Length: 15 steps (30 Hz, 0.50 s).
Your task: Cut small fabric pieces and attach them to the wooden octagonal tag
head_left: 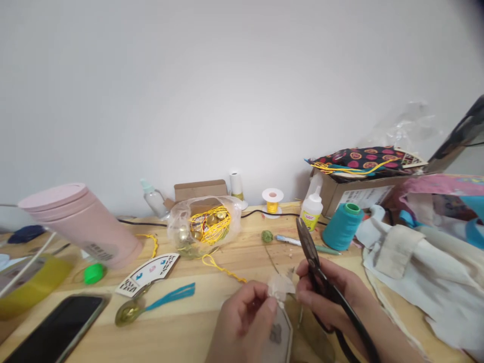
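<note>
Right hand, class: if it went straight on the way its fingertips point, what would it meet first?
The right hand would probably meet the whitish, see-through piece held in the left hand; with one view, the depth between them is unclear.

A pink tumbler (pixel 81 224) stands on the surface (pixel 181 333) at left, a green cap (pixel 93 273) and a dark-screened phone (pixel 60 327) nearer the front. At back right, patterned fabric (pixel 363 159) tops a cardboard box (pixel 328 192).
</note>
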Available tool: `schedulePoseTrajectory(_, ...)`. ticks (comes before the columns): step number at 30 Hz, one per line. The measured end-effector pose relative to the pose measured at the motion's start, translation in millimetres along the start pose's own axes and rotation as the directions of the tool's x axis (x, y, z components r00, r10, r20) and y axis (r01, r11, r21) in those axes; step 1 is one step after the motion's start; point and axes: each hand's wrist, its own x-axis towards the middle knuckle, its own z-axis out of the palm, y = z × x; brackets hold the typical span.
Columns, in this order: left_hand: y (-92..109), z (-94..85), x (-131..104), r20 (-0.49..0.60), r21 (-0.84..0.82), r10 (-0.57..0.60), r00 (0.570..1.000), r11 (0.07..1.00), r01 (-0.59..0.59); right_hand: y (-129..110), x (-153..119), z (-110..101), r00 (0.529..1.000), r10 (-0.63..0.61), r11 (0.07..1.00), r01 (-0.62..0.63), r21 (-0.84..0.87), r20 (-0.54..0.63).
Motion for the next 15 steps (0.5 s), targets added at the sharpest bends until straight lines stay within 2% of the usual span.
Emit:
schedulePoseTrajectory(4,1.4,-11.7,-1.1,-0.101,0.007,0.021,0.995,1.0,-0.021,2.1,0.5,-6.1,0.999,-0.028,0.998,0.029,-0.063,0.021)
schedulePoseTrajectory(6,1.2,-14.6,-0.9,-0.123,-0.004,0.017,0.992,1.0,-0.017,5.7,1.0,-8.1,0.993,-0.079,0.993,0.086,-0.075,0.093)
schedulePoseTrajectory(9,1.3,-15.3,-0.8,-0.147,-0.004,0.059,0.987,0.998,-0.06,9.7,1.2,-9.2,0.958,-0.141,0.978,0.173,-0.113,0.25)
schedulePoseTrajectory(11,2.5,-15.1,-1.2,-0.187,0.01,0.121,0.975,0.993,-0.122,9.3,0.6,-8.8,0.94,-0.133,0.974,0.183,-0.136,0.314)
schedulePoseTrajectory(15,6.3,-15.8,-2.5,-0.261,-0.009,0.178,0.949,0.982,-0.187,3.4,-1.6,-6.3,0.948,-0.058,0.977,0.119,-0.179,0.312)
